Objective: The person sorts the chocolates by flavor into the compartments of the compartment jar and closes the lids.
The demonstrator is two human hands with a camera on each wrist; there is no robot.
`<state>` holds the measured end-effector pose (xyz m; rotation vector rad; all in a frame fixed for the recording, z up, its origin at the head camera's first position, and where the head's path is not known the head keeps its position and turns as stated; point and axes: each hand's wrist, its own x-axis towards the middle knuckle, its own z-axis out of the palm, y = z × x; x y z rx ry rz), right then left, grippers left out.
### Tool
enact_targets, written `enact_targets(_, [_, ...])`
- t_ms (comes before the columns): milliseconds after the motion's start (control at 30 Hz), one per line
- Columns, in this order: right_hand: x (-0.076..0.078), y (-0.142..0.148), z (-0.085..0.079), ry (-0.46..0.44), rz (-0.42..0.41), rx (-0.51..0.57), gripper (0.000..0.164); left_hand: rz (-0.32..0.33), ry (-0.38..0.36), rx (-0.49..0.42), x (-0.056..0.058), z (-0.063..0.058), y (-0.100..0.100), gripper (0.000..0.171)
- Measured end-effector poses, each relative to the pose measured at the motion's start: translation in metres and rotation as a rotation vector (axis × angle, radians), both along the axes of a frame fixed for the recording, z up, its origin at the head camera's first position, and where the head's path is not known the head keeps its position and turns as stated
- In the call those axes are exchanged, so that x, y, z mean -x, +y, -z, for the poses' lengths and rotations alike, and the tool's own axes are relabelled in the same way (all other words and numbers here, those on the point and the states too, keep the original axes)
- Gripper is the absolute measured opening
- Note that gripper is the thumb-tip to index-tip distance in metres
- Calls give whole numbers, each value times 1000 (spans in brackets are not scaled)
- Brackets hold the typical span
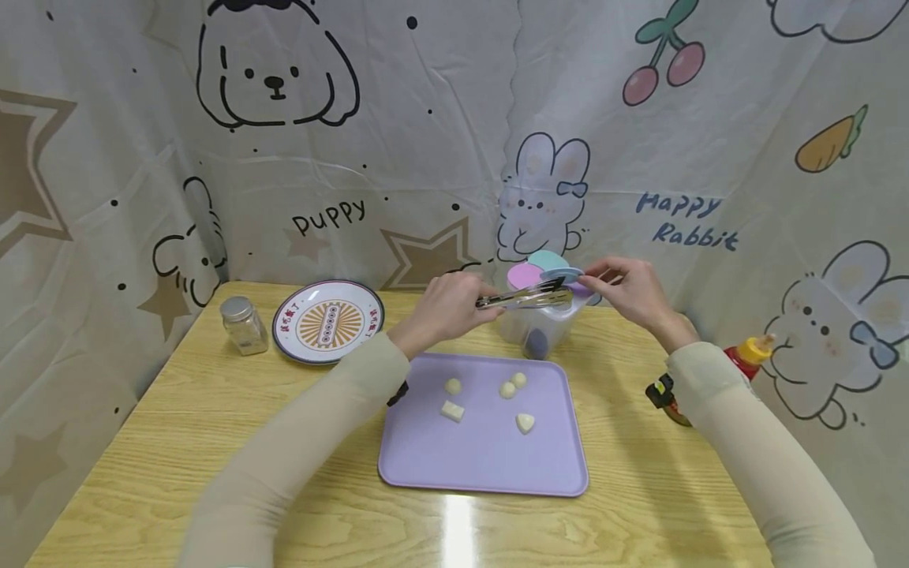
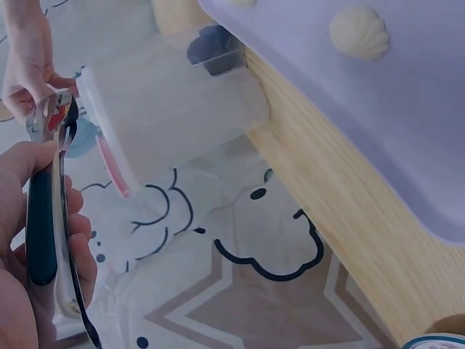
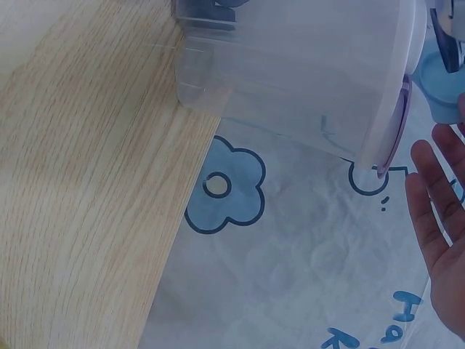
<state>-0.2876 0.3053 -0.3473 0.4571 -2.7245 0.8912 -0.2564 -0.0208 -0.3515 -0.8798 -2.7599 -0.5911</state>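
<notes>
My left hand [image 1: 449,306] grips metal tongs [image 2: 62,196] with a dark handle inlay, their tips above the container lids. A translucent container [image 1: 521,325] stands behind the tray, its top divided under pink [image 1: 524,275], teal [image 1: 548,261], blue [image 1: 563,274] and purple lids. The blue lid is raised, and my right hand [image 1: 632,290] holds its edge between thumb and fingers. On the lilac tray [image 1: 483,467] lie several pale pieces: round ones [image 1: 453,386], a rectangular block [image 1: 452,411] and a rounded triangle [image 1: 525,424]. What the compartments hold is hidden.
A white patterned plate [image 1: 328,322] lies at the back left, beside a glass jar [image 1: 245,325] with a metal cap. At the right, a red bottle with a yellow cap [image 1: 754,349] is partly behind the right sleeve. A printed curtain hangs behind the wooden table.
</notes>
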Motion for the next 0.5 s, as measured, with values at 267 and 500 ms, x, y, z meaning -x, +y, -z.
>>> enact_targets(267, [-1, 0, 1, 3, 12, -10, 22, -25, -20, 26, 7, 1, 3, 31])
enact_targets(500, [0, 0, 1, 8, 6, -4, 21, -28, -24, 29, 10, 1, 4, 33])
